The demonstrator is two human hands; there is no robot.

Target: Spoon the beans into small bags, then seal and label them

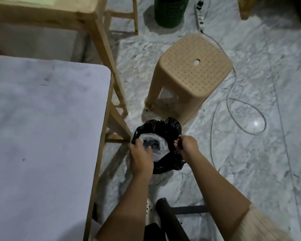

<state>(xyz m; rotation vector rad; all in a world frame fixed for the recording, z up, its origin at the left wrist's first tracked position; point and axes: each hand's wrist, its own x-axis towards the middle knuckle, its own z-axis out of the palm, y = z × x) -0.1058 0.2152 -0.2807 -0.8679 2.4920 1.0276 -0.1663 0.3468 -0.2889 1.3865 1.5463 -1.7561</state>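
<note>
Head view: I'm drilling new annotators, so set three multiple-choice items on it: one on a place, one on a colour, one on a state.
1. Where does the black bag sit? A on a shelf; B in a sink; C on the floor.
2. What colour is the plastic stool? A green; B beige; C blue.
3. What is the left hand doing? A holding the clear bag; B pointing upward; C hanging free.
Answers: 1 C, marbled floor shows all round it; 2 B, its seat and legs are beige; 3 A, its fingers curl over the bag's rim.
</note>
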